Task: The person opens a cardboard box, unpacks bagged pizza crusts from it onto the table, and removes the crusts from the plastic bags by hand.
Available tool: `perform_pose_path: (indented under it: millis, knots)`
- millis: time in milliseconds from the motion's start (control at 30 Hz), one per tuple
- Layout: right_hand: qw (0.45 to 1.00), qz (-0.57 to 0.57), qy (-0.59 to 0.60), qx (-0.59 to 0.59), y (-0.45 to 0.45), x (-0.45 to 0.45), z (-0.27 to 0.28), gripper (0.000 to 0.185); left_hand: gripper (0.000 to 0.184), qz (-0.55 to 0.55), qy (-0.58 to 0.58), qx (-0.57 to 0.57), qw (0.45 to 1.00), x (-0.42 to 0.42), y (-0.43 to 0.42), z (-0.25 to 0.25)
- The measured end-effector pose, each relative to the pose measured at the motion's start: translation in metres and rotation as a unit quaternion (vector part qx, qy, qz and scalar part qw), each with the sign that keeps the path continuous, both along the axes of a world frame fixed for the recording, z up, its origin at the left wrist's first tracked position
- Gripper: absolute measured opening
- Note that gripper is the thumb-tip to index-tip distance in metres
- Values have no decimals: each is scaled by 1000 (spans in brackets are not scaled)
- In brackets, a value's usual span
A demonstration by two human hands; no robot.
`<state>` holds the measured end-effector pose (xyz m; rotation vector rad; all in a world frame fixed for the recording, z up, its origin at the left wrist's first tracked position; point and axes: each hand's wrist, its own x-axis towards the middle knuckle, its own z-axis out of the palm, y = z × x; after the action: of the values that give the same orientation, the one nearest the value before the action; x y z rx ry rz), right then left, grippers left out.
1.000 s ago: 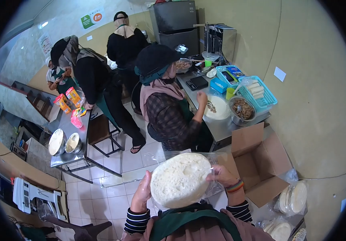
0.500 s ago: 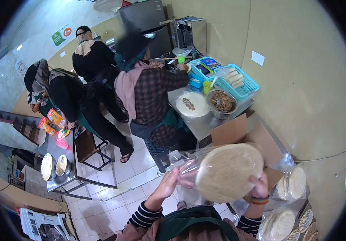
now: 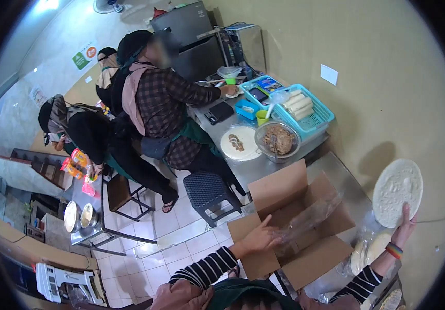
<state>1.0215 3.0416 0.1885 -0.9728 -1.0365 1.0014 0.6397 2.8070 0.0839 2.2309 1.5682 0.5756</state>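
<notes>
My right hand (image 3: 404, 227), with a rainbow band at its wrist, grips the lower edge of a round white flatbread (image 3: 398, 192) held up near the wall at the right. Over the left flaps of an open cardboard box (image 3: 313, 222) is my left hand (image 3: 258, 237), its fingers spread. A clear plastic bag (image 3: 310, 217) extends from beside my left hand across the box; whether the hand touches it is hard to tell. More bagged flatbreads (image 3: 377, 249) lie below my right hand, partly hidden by the arm.
A co-worker in a checked shirt (image 3: 155, 98) stands at the metal table, which bears a filled bowl (image 3: 279, 140), a topped flatbread (image 3: 239, 143) and a blue basket of rolls (image 3: 307, 111). A dark stool (image 3: 209, 194) stands in front. Other people are at the left.
The flatbread is out of the plastic bag and has moved right with my right hand. My left hand is now over the box. The checked-shirt co-worker has risen from the stool.
</notes>
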Motion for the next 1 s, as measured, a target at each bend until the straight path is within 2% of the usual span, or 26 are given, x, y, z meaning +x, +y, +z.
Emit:
perform_pose_path:
  millis: [33,67,133,167,300,333,400,433,500,567,633,667,733,767,800,833,867,900,933,967,1000]
  knots:
    - [1000,0,-14,8,15,4,-3,39,27,18,16,-30,999,3,-1,-12]
    - [999,-1,-28,18,26,3,-4,39,27,27,21,-28,999,1,-3,-7]
    - [999,-5,-41,22,43,0,-11,37,26,46,85,-123,988,-3,-13,5]
    - [998,25,-49,12,51,0,-16,36,21,56,53,-20,997,-7,-23,-15]
    - [991,86,-105,-10,75,-17,-40,32,19,41,83,34,995,-22,-45,-43]
    - [991,89,-102,-8,83,-23,-51,32,18,51,58,38,996,-25,-48,-49]
    - [973,125,-191,-20,100,-34,-78,29,18,63,34,42,997,-27,-50,-49]
    - [973,128,-190,-19,110,-40,-95,29,17,73,37,46,996,-26,-50,-48]
    - [927,151,-342,31,124,-56,-119,26,17,84,40,50,994,-24,-50,-50]
    - [904,128,-406,31,117,-79,-130,25,19,96,33,49,994,-24,-51,-55]
    - [842,157,-486,174,130,-85,-182,36,21,101,32,53,993,-21,-48,-49]
    - [842,156,-486,172,120,-85,-183,36,22,107,32,59,992,-19,-48,-46]
    - [841,227,-458,178,84,-104,-169,53,24,126,21,40,991,-22,-46,-49]
    - [840,229,-459,178,71,-106,-157,53,26,149,6,19,989,-20,-47,-50]
    - [894,308,-324,25,60,-105,-142,59,26,151,5,19,988,-16,-44,-43]
    - [904,369,-173,-130,48,-104,-126,65,28,188,-52,31,980,-12,-40,-28]
    - [904,369,-173,-129,34,-101,-109,65,31,222,-110,44,968,-8,-35,-15]
    - [838,472,-223,-157,21,-98,-91,64,31,221,-111,45,968,-5,-29,-6]
    - [758,566,-268,-182,9,-98,-79,64,33,260,-154,-7,953,-2,-22,2]
    - [760,563,-269,-182,-4,-104,-71,64,36,297,-196,-60,933,1,-17,5]
    - [741,565,-317,-177,-15,-111,-64,64,36,293,-197,-58,934,3,-10,1]
